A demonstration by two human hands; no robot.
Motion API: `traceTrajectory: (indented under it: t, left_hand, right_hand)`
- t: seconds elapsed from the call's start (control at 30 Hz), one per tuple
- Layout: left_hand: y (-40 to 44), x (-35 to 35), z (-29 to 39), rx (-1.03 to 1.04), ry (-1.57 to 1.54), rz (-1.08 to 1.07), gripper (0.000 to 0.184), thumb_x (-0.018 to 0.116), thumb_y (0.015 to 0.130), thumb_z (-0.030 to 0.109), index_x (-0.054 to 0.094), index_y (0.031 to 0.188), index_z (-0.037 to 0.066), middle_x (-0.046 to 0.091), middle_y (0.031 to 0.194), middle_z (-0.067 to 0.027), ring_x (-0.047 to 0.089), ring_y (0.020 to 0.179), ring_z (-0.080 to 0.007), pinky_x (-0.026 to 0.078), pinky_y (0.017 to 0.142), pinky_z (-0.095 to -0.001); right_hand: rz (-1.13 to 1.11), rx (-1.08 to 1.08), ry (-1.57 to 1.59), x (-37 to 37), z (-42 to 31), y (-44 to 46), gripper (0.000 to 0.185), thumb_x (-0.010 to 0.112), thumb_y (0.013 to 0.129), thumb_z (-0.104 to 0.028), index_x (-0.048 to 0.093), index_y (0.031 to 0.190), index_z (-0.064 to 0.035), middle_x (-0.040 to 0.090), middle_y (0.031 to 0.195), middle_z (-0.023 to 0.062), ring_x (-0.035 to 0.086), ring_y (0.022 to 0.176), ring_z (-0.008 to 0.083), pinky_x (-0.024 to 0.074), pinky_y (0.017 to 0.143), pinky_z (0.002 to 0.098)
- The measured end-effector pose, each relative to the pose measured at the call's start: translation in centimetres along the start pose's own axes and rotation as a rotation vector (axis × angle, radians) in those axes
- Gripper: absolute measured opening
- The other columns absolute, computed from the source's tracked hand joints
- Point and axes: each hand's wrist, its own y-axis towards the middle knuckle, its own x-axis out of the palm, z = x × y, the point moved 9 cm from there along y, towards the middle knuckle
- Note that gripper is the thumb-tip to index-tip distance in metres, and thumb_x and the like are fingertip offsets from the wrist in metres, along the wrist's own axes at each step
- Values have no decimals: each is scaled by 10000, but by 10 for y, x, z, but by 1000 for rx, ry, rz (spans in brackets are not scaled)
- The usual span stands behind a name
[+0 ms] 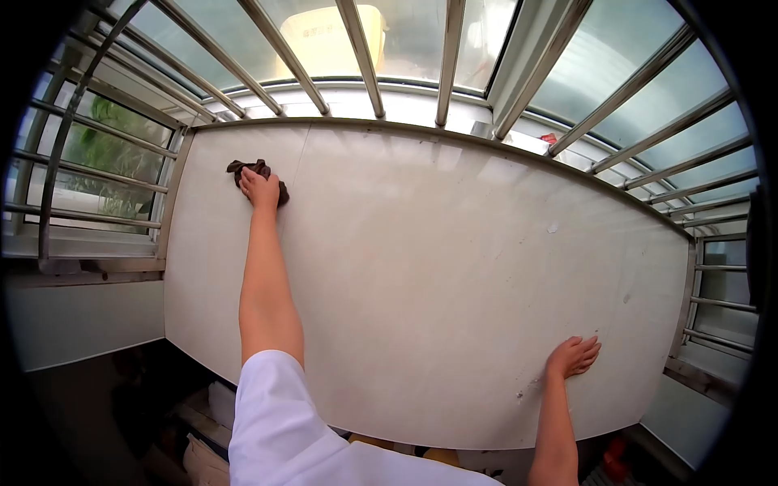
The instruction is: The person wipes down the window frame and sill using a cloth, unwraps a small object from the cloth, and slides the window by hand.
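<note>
Clearly, dark cloth (258, 168) under left grip (260, 189).

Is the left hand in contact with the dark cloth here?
Touching: the head view shows the left hand with its fingers over the bunched dark cloth.

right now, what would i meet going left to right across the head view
green leaves outside the window, left hand, yellow container beyond the bars, right hand with fingers spread
</note>
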Motion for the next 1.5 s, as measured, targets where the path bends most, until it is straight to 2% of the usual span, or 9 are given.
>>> traceTrajectory:
  t: [0.17,0.53,0.8,0.87,0.97,1.13,1.3,1.4,1.5]
  left_hand:
    - [-37,69,140,459,-80,-38,621,508,806,162,317,1374,-1,314,1436,-183,222,1355,-367,230,1117,-431]
    - [-240,117,306,769,-258,-172,476,525,751,70,493,1226,54,450,1257,-113,383,1183,-355,333,1026,-430]
    - [-469,175,438,1150,-444,-486,474,582,737,51,511,1206,64,452,1299,-94,379,1262,-334,375,1009,-424]
    - [-545,180,454,1259,-602,-705,337,604,699,9,613,1019,115,558,1096,-36,482,1136,-286,434,920,-396]
    - [-604,146,453,1403,-721,-832,249,623,682,11,641,888,151,583,947,-12,525,992,-254,473,801,-358]
    - [-460,17,396,1217,-1000,-445,415,609,621,-110,651,972,107,585,992,-35,539,960,-273,466,821,-369]
    - [-243,-30,205,684,-721,-158,362,459,772,-107,626,1062,31,435,1321,-133,510,1119,-240,452,895,-325]
    - [-175,-6,80,547,-139,-79,387,421,767,-5,605,1103,54,480,1322,-119,418,1230,-322,339,1040,-408]
    - [-207,14,119,615,-123,-72,458,433,747,23,591,1171,96,507,1297,-148,383,1261,-346,304,1067,-426]
  right_hand:
    - [36,-43,3,11,7,3,509,406,940,-274,322,1398,-69,286,1466,167,283,1344,314,239,1079,474]
    - [25,-81,44,-9,-5,-6,539,428,923,-243,307,1388,0,257,1474,196,241,1361,338,207,1091,489]
    - [13,-69,95,-14,-6,-6,563,454,901,-254,313,1380,7,242,1477,200,230,1362,344,190,1094,499]
    - [50,-87,97,-10,-3,-6,568,463,896,-265,319,1377,2,249,1471,200,232,1360,344,198,1086,506]
    - [27,-86,108,-8,-5,-6,561,463,900,-263,320,1375,-2,257,1465,202,237,1357,345,211,1080,507]
    - [87,-111,63,-13,-7,-9,559,461,907,-256,303,1382,-8,259,1464,201,240,1356,349,213,1077,517]
    - [3,-63,66,-18,-9,-7,559,453,909,-262,299,1381,-4,255,1467,203,228,1364,349,203,1083,525]
    - [9,-65,81,-16,-10,-7,558,447,908,-267,303,1377,1,250,1470,206,221,1368,349,194,1088,528]
    - [7,-66,86,-16,-10,-7,557,442,908,-271,309,1373,5,247,1472,209,217,1370,352,188,1090,531]
